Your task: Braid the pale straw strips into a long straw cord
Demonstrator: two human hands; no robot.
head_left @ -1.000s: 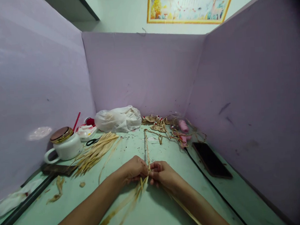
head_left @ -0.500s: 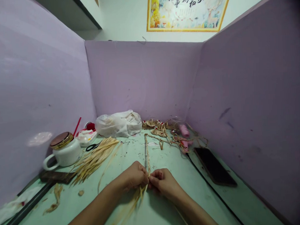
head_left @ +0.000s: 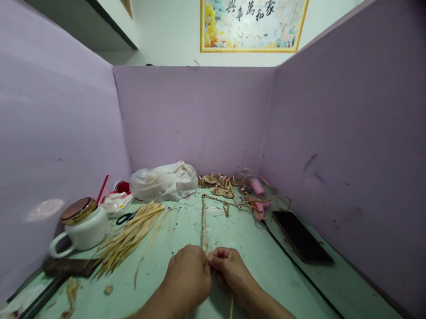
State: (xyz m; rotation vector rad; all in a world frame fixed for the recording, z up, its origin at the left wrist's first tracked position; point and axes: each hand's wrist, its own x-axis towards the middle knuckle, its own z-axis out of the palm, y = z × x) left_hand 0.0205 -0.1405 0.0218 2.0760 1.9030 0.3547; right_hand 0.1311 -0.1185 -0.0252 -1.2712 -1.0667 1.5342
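A thin braided straw cord runs from the back of the table straight toward me, its near end between my hands. My left hand is closed at that end, its back toward me, hiding the fingertips. My right hand pinches the braid with thumb and forefinger, touching the left hand. A loose straw strand hangs below the right hand. More loose strands show blurred beneath my left forearm. To the left lies a bundle of dry straw strips.
At left stand a white mug with a brown lid and black-handled scissors. A white plastic bag sits at the back. Woven straw pieces and a pink spool lie back right. A phone and black cable lie right.
The left hand has turned so its back covers more of the braid's near end. Loose strands that hung between the hands are now mostly hidden. The view has shifted slightly.
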